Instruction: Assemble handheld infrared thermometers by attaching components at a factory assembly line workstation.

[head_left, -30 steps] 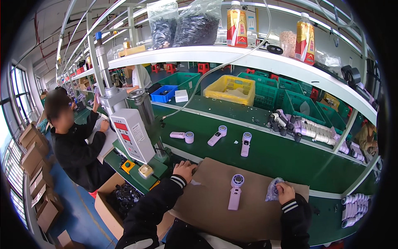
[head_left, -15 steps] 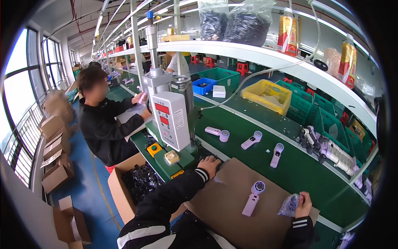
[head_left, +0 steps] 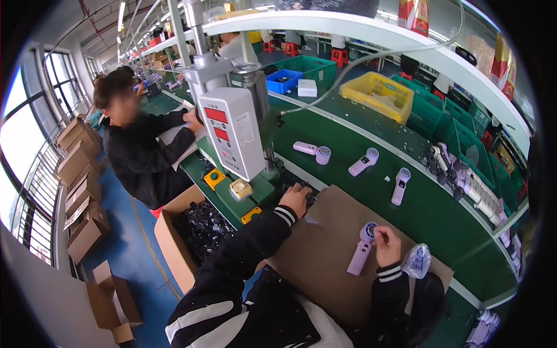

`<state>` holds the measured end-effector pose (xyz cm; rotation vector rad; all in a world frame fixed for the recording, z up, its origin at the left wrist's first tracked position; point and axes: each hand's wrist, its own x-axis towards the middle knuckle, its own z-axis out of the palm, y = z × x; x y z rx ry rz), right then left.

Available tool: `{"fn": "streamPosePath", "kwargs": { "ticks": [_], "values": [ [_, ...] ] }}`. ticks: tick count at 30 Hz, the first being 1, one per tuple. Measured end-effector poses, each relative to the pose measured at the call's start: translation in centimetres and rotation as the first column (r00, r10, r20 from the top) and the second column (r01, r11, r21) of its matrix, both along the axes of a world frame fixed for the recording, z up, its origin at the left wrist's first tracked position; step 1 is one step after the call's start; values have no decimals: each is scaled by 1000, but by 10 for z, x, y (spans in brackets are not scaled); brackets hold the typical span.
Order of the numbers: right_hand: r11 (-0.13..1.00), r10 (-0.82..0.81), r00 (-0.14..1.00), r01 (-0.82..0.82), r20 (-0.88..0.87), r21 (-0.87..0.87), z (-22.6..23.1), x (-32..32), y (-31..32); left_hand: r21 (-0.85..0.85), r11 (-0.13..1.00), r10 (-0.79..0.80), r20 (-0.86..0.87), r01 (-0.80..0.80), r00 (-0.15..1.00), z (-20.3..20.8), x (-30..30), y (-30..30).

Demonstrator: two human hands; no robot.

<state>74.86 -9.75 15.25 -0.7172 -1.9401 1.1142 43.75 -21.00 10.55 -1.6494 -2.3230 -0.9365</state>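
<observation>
Green covers the long counter (head_left: 441, 226) that runs diagonally across the workshop in front of me, with a white shelf (head_left: 336, 23) raised above its far side. To the left, a co-worker in black (head_left: 145, 151) leans in at the same line, beyond a metal press (head_left: 229, 133) with a pale control box and two red display panels. Below the press, an open carton (head_left: 173, 246) is full of shiny dark pieces, and a yellow crate (head_left: 362, 95) sits past the counter's far rail. In front of the person at work lies a flat brown cardboard sheet (head_left: 325, 261). On its right half rests a lilac handheld fan (head_left: 360, 255), its round head pointing away from the person and its handle toward them. The right hand (head_left: 387, 246) is at that head, fingers bent and tips drawn together; I cannot tell whether they pinch something small. The left hand (head_left: 295, 200) reaches past the sheet's left edge, fingers curled over small dark parts (head_left: 313, 196); whether it grips any is hidden. Three more lilac fans (head_left: 363, 162) lie spaced apart on the green beyond. Just beside the right cuff sits a clear bag of purple bits (head_left: 417, 261).
</observation>
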Motion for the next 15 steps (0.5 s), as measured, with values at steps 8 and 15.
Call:
{"fn": "streamPosePath", "kwargs": {
  "ticks": [8, 15],
  "values": [
    [955, 196, 978, -208, -76, -212, -22, -17, -9, -22, 998, -59, 15, 59, 998, 7, -17, -6],
    [909, 190, 975, -220, -116, -355, -28, 11, -8, 287, 949, -109, 684, -128, 722, 39, 9, -15]
  ]
}}
